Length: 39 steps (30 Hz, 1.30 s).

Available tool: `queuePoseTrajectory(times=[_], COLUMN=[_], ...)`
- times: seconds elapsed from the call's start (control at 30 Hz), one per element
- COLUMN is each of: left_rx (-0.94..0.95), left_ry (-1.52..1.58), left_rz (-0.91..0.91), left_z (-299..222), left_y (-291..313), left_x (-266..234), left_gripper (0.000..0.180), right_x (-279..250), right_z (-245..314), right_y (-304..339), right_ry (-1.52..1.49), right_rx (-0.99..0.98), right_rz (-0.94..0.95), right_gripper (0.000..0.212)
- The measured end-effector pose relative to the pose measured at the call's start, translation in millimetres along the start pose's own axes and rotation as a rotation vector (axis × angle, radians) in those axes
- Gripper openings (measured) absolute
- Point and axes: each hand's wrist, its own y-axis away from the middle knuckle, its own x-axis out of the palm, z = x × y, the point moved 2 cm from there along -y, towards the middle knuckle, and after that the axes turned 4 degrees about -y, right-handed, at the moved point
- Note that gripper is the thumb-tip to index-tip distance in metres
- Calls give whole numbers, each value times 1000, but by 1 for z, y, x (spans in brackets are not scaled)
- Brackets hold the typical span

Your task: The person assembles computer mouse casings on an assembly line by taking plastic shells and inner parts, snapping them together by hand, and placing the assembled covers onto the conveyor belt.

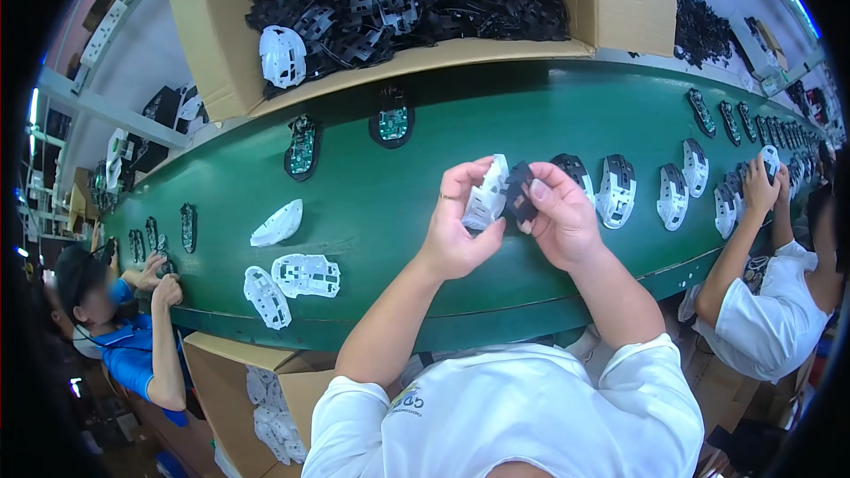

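My left hand (460, 228) grips a white plastic mouse shell (487, 198) between thumb and fingers. In my right hand (564, 217) is a black plastic part (521, 192), pinched close beside the white shell; whether the two touch is hard to tell. Just right of my right hand, white shells with black tops lie on the green bench, one of them a black-and-white mouse shell (616, 192). Left of my hands are loose white shells, including a white shell (306, 275) with cutouts and a curved white shell (277, 223).
A cardboard box (425, 55) of black parts stands at the far side. Mouse bases with green circuit boards (303, 148) sit on the green bench (398, 204). Another cardboard box (239, 352) is below left. Co-workers work at both sides, a person in blue (133, 345) and one in white (766, 301).
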Motion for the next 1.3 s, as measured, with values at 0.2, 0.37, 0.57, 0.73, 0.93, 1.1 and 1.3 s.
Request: queuePoseTrajectory(times=[0.2, 0.37, 0.57, 0.73, 0.93, 1.1, 1.3], left_rx=[195, 322, 397, 322, 53, -269, -107], left_ry=[-398, -545, -513, -452, -117, 447, 549], left_rz=[39, 22, 27, -105, -67, -3, -153], left_z=[-13, -18, -23, -19, -8, -18, -8], left_y=[-7, -8, -8, 4, 1, -5, -1], left_x=[-1, -4, -1, 4, -7, -9, -23], left_gripper=[85, 80, 68, 53, 48, 61, 49], right_x=[1, 2, 7, 9, 8, 6, 13], right_z=[-8, -10, -9, -22, -33, -29, -51], right_y=[0, 1, 3, 3, 3, -1, 7], right_ry=[-85, 11, 402, 417, 439, 428, 66], right_rx=[69, 37, -190, -168, -26, 178, 685], right_rz=[29, -54, 9, 73, 146, 192, 235], right_gripper=[25, 25, 33, 49, 57, 44, 60])
